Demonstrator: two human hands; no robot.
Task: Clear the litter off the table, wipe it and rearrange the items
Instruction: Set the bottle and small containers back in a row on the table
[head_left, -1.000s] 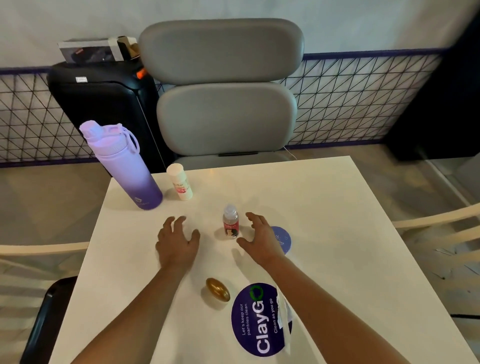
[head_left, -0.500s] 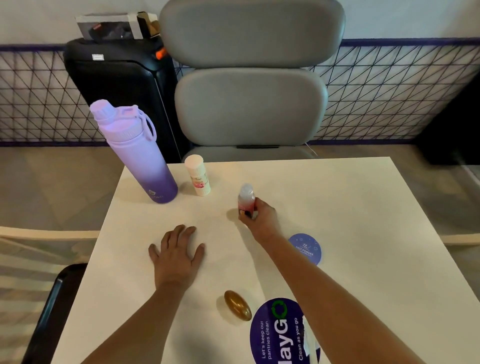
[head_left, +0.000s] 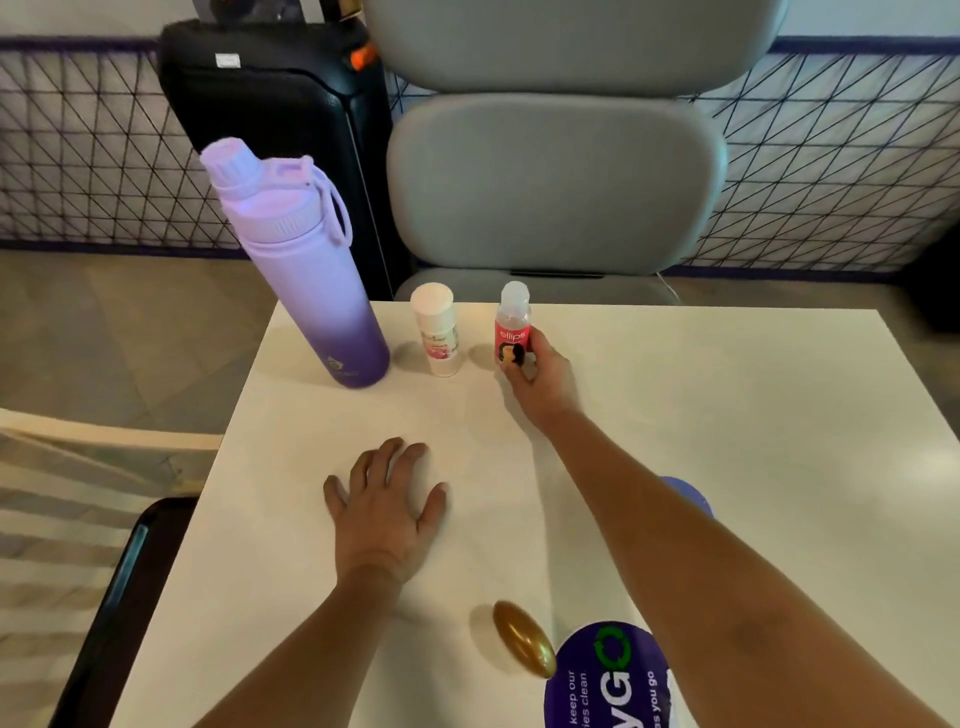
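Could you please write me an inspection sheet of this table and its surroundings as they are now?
Surface: white table, no litter seen.
Job's things: purple bottle, white tube and small bottle upright in a row at the far edge.
Clutter: gold oval, round purple sticker, small purple disc.
Grips: right hand holds the small bottle; left hand flat on the table.
Cables: nothing seen.
Surroundings: grey chair, black case, mesh fence.

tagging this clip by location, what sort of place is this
Likely a cafe or shared pantry seating spot: a small white table with a "keep our pantries clean" sticker, a padded grey chair opposite, and a mesh partition behind.
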